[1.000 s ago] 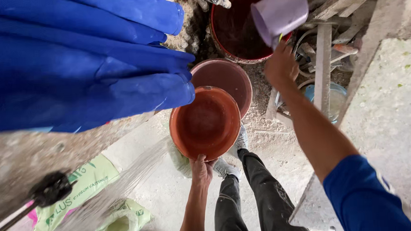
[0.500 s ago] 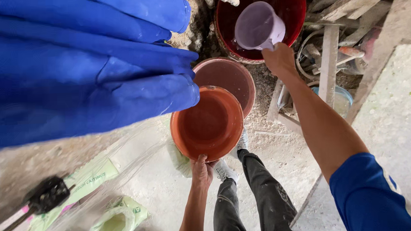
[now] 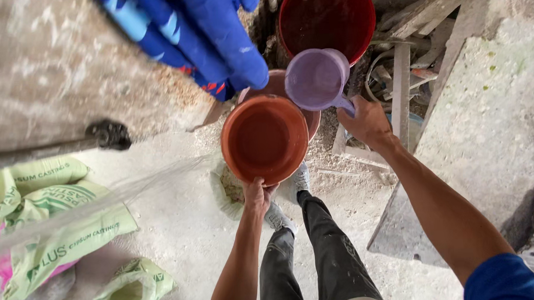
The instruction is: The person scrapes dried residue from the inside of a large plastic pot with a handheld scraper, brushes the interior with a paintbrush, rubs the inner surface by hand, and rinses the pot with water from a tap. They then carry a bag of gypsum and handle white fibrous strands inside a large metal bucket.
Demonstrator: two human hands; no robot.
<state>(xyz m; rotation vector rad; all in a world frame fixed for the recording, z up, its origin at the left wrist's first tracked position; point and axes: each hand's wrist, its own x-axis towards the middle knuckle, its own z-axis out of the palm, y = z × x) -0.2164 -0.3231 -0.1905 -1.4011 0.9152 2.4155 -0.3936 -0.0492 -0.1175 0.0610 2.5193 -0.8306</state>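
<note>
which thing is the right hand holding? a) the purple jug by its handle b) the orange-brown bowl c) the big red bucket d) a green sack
a, the right hand grips the handle of the purple jug, which sits tilted between the red bucket and the orange-brown bowl; the left hand holds that bowl by its near rim.

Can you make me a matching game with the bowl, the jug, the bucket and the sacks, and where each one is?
Things:
1. orange bowl
2. pale purple jug
3. dark red bucket
4. green sacks

Places:
a. lying on the dusty floor at the left
b. held at its near rim by the left hand
c. standing at the top, beyond the jug
d. held by its handle in the right hand

Pairs: 1-b, 2-d, 3-c, 4-a
</note>
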